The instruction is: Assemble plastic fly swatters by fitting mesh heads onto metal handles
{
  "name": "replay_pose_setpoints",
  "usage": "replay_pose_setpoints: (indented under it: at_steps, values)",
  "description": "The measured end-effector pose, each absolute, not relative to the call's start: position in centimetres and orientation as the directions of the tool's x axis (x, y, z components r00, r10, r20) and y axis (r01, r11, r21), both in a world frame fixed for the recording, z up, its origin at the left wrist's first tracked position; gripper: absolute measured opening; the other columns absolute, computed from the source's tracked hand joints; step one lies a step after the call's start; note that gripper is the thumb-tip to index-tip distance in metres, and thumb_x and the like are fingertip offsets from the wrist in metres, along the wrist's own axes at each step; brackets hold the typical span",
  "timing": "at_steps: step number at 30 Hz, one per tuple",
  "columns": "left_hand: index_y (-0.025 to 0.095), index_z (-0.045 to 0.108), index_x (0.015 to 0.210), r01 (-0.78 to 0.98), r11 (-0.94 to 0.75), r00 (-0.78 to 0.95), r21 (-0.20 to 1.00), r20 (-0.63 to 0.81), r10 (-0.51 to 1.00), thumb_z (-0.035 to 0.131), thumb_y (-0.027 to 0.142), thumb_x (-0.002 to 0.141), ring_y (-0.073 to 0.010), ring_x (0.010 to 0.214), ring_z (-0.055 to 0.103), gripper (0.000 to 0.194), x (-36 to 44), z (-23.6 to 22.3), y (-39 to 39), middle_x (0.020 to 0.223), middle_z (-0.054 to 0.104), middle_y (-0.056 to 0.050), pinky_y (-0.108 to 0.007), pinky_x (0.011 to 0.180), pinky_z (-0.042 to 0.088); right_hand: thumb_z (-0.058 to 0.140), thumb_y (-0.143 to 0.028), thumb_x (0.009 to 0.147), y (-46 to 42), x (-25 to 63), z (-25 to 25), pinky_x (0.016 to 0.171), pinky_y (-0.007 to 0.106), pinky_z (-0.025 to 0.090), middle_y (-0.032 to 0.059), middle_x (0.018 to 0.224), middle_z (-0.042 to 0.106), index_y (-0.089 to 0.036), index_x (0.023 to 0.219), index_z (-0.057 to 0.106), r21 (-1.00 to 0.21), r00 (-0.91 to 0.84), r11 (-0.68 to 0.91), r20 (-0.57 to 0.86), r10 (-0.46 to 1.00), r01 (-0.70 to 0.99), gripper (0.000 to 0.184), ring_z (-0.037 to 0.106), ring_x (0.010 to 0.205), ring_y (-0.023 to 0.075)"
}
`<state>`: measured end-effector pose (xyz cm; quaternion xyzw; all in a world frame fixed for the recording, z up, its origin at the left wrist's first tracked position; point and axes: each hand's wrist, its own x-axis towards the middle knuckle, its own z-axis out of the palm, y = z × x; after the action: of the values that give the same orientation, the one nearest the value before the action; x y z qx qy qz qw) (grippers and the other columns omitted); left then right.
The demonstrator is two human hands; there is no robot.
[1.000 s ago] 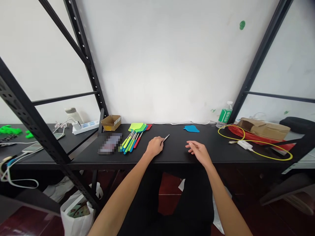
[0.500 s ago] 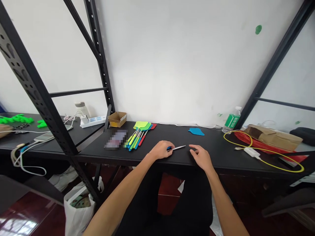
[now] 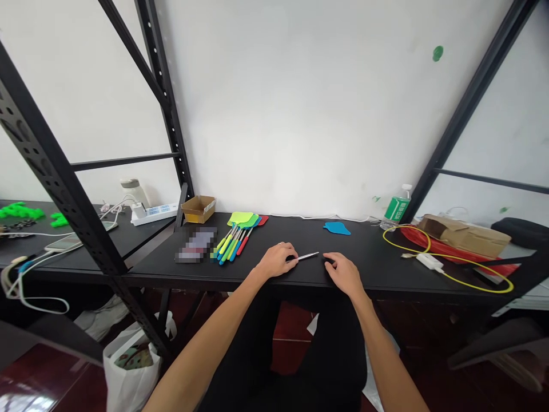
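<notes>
My left hand (image 3: 277, 259) rests at the front of the black tabletop (image 3: 377, 272) and grips a slim pen-like tool with a metal shaft (image 3: 307, 257). Its rear end is hidden in my fingers. My right hand (image 3: 342, 273) lies close to the tool's tip, fingers loosely curved, holding nothing and apparently apart from the tool. Farther back stands a flat blue cutout (image 3: 337, 229). To the left lie several colourful fly swatters (image 3: 234, 243) and a pixelated flat object (image 3: 195, 245).
A small cardboard box (image 3: 198, 209) stands at the wall. To the right are a green-labelled bottle (image 3: 397, 209), a yellow cable (image 3: 450, 269) and a cardboard package (image 3: 463, 237). Black shelf uprights (image 3: 58, 160) flank the table. A white plastic bag (image 3: 128, 377) sits below.
My hands have come closer together, and the tool now lies more level across the front of the table. Its blue part has gone from sight in my left hand. The view has shifted slightly.
</notes>
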<state>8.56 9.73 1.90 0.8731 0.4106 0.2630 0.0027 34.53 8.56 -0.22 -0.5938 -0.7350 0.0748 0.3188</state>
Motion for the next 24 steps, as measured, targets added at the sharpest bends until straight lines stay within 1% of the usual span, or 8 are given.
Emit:
replay_pose_setpoints:
  at_steps: [6, 13, 18, 21, 24]
  values:
    - [0.025, 0.075, 0.099, 0.685, -0.699, 0.562, 0.206, 0.460, 0.687, 0.055, 0.034, 0.096, -0.0198, 0.097, 0.063, 0.022, 8.4, 1.9, 9.8, 0.107, 0.070, -0.002, -0.030, 0.088, 0.048, 0.050, -0.027, 0.090, 8.5, 34.4, 0.0, 0.078, 0.033, 0.049, 0.0018, 0.126, 0.068, -0.027, 0.118, 0.070, -0.480, -0.088, 0.263, 0.357, 0.930, 0.837, 0.034, 0.067, 0.086, 0.0188]
    - [0.027, 0.077, 0.104, 0.669, -0.714, 0.576, 0.208, 0.463, 0.674, 0.056, 0.036, 0.096, -0.0196, 0.097, 0.064, 0.024, 8.3, 1.7, 10.0, 0.108, 0.070, -0.002, -0.030, 0.088, 0.048, 0.051, -0.026, 0.090, 8.5, 34.5, -0.1, 0.078, 0.034, 0.049, -0.0006, 0.127, 0.067, -0.031, 0.113, 0.072, -0.479, -0.105, 0.284, 0.366, 0.925, 0.830, 0.032, 0.067, 0.087, 0.0190]
    - [0.027, 0.078, 0.104, 0.647, -0.728, 0.589, 0.226, 0.459, 0.665, 0.055, 0.037, 0.097, -0.0194, 0.096, 0.064, 0.026, 8.3, 1.6, 10.2, 0.109, 0.070, -0.002, -0.030, 0.088, 0.048, 0.055, -0.022, 0.084, 9.1, 34.7, -0.3, 0.077, 0.033, 0.049, -0.0005, 0.126, 0.068, -0.029, 0.106, 0.074, -0.549, -0.111, 0.296, 0.344, 0.932, 0.782, 0.031, 0.067, 0.085, 0.0180]
    - [0.026, 0.078, 0.103, 0.619, -0.749, 0.611, 0.234, 0.456, 0.647, 0.055, 0.038, 0.098, -0.0193, 0.095, 0.064, 0.027, 8.2, 1.6, 10.3, 0.109, 0.071, -0.003, -0.030, 0.088, 0.048, 0.056, -0.018, 0.079, 9.5, 34.5, -0.4, 0.078, 0.032, 0.049, 0.0002, 0.125, 0.069, -0.027, 0.107, 0.073, -0.589, -0.096, 0.260, 0.295, 0.951, 0.765, 0.034, 0.067, 0.089, 0.0188]
    - [0.025, 0.079, 0.102, 0.597, -0.765, 0.627, 0.242, 0.454, 0.633, 0.054, 0.037, 0.098, -0.0194, 0.094, 0.065, 0.028, 8.2, 1.6, 10.4, 0.109, 0.071, -0.003, -0.030, 0.089, 0.047, 0.056, -0.017, 0.077, 9.5, 34.2, -0.3, 0.078, 0.032, 0.048, 0.0013, 0.121, 0.071, -0.026, 0.108, 0.072, -0.596, -0.071, 0.219, 0.263, 0.962, 0.772, 0.036, 0.067, 0.092, 0.0200]
